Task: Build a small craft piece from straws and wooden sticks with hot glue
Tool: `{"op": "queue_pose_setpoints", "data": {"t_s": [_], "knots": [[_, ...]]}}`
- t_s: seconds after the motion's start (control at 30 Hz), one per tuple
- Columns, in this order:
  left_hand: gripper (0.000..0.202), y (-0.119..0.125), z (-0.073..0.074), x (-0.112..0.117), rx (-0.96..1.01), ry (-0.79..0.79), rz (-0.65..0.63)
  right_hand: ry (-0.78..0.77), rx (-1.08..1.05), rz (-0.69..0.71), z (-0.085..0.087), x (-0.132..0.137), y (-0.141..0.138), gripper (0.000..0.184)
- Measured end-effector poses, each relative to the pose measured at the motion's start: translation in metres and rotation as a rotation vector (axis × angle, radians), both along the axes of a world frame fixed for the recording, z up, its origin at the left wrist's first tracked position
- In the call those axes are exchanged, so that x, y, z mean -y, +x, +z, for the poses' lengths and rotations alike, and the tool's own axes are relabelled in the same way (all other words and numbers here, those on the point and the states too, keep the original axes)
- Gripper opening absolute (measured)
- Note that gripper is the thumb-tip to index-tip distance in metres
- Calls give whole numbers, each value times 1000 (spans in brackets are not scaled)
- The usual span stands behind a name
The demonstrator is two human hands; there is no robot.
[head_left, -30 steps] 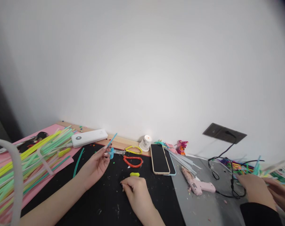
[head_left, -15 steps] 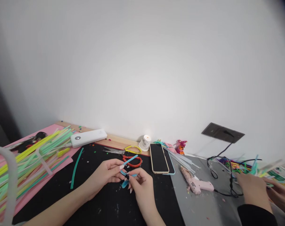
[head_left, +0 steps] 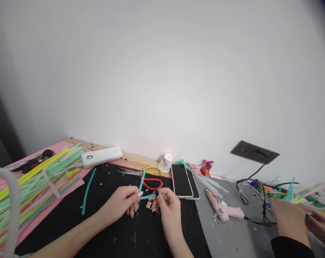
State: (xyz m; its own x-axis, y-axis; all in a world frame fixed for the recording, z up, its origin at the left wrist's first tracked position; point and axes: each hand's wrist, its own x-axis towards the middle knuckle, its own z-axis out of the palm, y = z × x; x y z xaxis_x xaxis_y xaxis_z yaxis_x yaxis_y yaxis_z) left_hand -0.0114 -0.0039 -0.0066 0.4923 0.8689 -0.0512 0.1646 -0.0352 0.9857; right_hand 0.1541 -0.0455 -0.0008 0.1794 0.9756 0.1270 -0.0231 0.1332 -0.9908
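My left hand (head_left: 124,201) pinches a light-blue pipe cleaner (head_left: 147,196) between thumb and forefinger. One end of it stands up from the pinch, and the other runs across to my right hand (head_left: 167,206), whose thumb and fingers are closed on it. A small pale and dark piece (head_left: 149,204) shows by the right fingertips; I cannot make out what it is. Just beyond the hands lie scissors (head_left: 153,184) with one red and one yellow handle. A green pipe cleaner (head_left: 87,193) rests on the black mat (head_left: 108,229) to the left.
Bundled pipe cleaners (head_left: 44,179) cover pink paper at left, near a white power bank (head_left: 101,157). Behind stand a paper cup (head_left: 166,163) and two phones (head_left: 182,181). To the right are a pink glue gun (head_left: 224,210), its cable, and another person's hands (head_left: 291,216).
My hands have moved slightly apart. The blue pipe cleaner now stretches between them with one end upright, where before it lay tilted and bunched close to the fingers.
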Motion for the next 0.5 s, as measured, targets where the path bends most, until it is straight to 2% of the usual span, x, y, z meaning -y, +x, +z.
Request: {"op": "queue_pose_setpoints", "data": {"t_s": [0.23,0.4,0.5], "knots": [[34,-5,5,4,-216,263,-215,-61,-89,31,-1,-2,0,29],[31,-7,12,5,-284,310,-322,-100,-161,75,-2,-1,-3,30],[30,-7,15,6,-319,389,-356,-147,-166,107,-3,-2,-2,29]]}}
